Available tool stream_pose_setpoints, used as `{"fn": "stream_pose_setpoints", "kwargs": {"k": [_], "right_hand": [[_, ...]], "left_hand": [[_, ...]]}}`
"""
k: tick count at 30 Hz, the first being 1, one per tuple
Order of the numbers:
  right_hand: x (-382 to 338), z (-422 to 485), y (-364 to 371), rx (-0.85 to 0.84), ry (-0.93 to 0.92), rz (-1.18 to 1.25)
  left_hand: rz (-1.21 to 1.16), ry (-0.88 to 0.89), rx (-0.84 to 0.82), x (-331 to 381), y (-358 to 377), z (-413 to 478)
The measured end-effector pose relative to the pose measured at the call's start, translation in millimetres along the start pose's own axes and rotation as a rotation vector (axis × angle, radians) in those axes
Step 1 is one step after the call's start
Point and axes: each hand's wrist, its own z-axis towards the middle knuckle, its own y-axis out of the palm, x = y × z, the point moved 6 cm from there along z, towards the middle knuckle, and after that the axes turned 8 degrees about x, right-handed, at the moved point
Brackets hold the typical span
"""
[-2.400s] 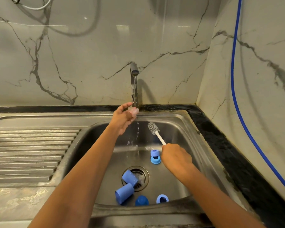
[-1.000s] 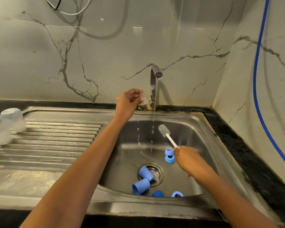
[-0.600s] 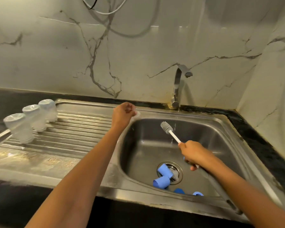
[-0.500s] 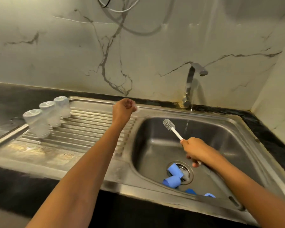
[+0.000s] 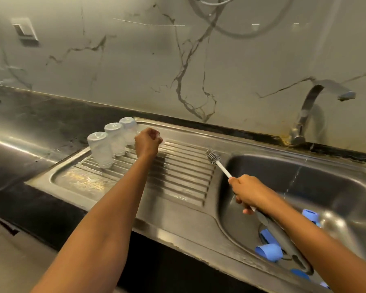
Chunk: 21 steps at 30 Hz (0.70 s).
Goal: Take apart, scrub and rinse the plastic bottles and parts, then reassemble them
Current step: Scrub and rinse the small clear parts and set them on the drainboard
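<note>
- The left hand (image 5: 147,142), fingers curled, pinches a small clear part (image 5: 160,138), mostly hidden, above the far side of the ribbed drainboard (image 5: 178,176).
- Three clear bottles (image 5: 115,138) stand upside down in a row on the drainboard, just left of that hand.
- The right hand (image 5: 248,192) grips the white handle of a bottle brush (image 5: 213,156); its bristle head points up and left over the drainboard's right edge.
- Blue plastic parts (image 5: 268,253) lie in the steel sink basin (image 5: 325,182), near and right of the right hand.
- A curved faucet (image 5: 309,106) stands at the far right.
- A dark stone bench (image 5: 30,123) surrounds the sink, backed by a veined marble wall (image 5: 135,70) with a switch (image 5: 24,31).
</note>
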Motion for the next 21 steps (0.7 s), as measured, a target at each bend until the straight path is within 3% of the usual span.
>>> {"fn": "stream_pose_setpoints", "kwargs": {"k": [12,21], "right_hand": [[-8,14,9,0.0,-0.033,-0.021],[10,9,-14,0.05,0.01,-0.003]], "left_hand": [[0.115,-0.027,-0.01,-32,6,14],[0.133,0.072,-0.037,11,13,-13]]}}
